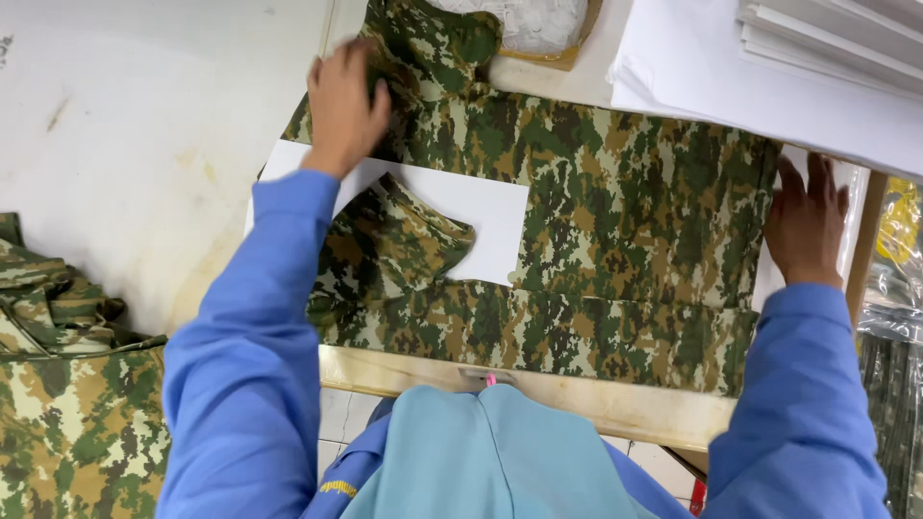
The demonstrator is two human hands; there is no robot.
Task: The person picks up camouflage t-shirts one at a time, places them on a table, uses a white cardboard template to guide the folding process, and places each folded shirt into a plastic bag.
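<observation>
A green and tan camouflage garment (615,221) lies flat across the wooden table (577,399) in front of me. A white sheet of card (481,216) lies on top of it, partly covered by a folded camouflage flap (404,245). My left hand (344,106) presses on the garment's upper left part, near the collar end, fingers bent over the cloth. My right hand (806,226) rests flat on the garment's right edge, fingers spread. Both arms wear blue sleeves.
A pile of camouflage clothing (67,384) sits at the lower left. White sheets (769,77) are stacked at the upper right. A clear plastic bag (889,317) hangs at the right edge. A pale floor (144,125) shows on the left.
</observation>
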